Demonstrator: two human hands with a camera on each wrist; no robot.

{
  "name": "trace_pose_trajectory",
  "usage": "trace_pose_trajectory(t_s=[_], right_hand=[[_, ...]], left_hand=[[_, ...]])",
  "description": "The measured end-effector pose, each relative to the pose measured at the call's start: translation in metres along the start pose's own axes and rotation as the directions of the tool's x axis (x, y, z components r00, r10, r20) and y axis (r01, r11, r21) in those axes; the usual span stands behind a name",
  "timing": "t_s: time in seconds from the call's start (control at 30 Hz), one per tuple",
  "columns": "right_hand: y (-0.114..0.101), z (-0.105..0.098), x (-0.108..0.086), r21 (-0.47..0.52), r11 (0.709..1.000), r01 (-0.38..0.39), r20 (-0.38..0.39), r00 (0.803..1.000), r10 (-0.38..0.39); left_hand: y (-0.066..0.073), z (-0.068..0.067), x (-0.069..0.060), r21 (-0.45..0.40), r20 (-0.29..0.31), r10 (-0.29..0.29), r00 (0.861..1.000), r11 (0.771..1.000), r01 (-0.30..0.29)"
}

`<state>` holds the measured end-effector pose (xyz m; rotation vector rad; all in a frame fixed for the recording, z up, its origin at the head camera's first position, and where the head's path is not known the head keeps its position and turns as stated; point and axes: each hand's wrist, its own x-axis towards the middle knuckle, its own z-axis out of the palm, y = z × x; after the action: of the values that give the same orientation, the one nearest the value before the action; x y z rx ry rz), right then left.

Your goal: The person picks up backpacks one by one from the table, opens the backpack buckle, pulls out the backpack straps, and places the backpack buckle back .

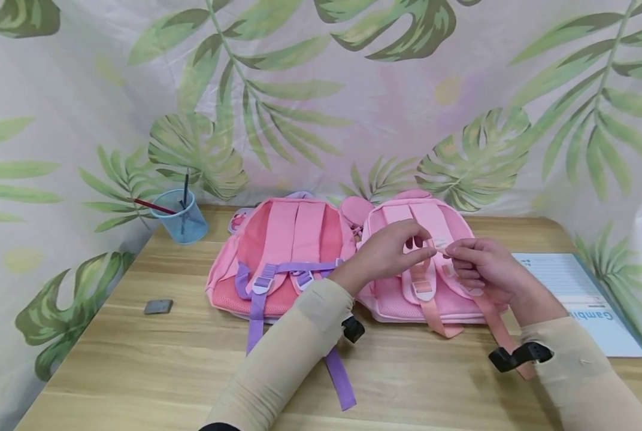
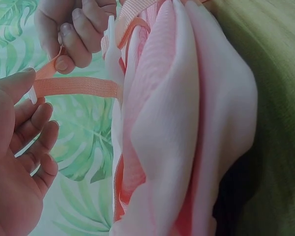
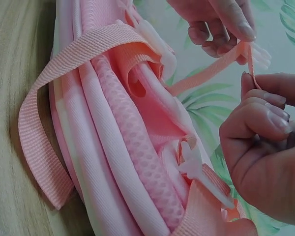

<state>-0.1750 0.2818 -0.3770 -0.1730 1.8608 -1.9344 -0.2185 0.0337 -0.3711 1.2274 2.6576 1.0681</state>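
The light pink backpack (image 1: 380, 293) lies on the table, its shoulder straps facing up. Above it my left hand (image 1: 393, 248) pinches a white plastic buckle (image 3: 260, 56) between thumb and forefinger. A peach webbing strap (image 2: 78, 87) runs from the bag to this buckle. My right hand (image 1: 485, 263) pinches the short free end of that webbing close beside the buckle, its other fingers curled. Lower on the bag, a white strap adjuster (image 1: 423, 291) carries another peach strap (image 3: 42, 142), which hangs over the bag's edge onto the table.
Left of it lies a coral-pink backpack (image 1: 280, 233) with purple straps (image 1: 340, 380). A blue mesh pen cup (image 1: 188, 224) stands at the back left. A small grey block (image 1: 158, 306) lies at the left. Printed paper (image 1: 606, 332) lies at the right, partly behind my right arm.
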Motion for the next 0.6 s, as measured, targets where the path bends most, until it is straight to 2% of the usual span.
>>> trace_pose_trajectory(t_s=[0.47,0.6], right_hand=[[0.001,0.011,0.008,-0.010,1.000,0.000,-0.016,1.000,-0.001],[-0.001,0.010,0.006,-0.019,1.000,-0.018,-0.010,1.000,0.018]], left_hand=[[-0.002,0.003,0.000,0.001,0.004,-0.022,1.000,1.000,0.022],[-0.002,0.004,0.001,0.004,-0.005,-0.003,1.000,1.000,0.003]])
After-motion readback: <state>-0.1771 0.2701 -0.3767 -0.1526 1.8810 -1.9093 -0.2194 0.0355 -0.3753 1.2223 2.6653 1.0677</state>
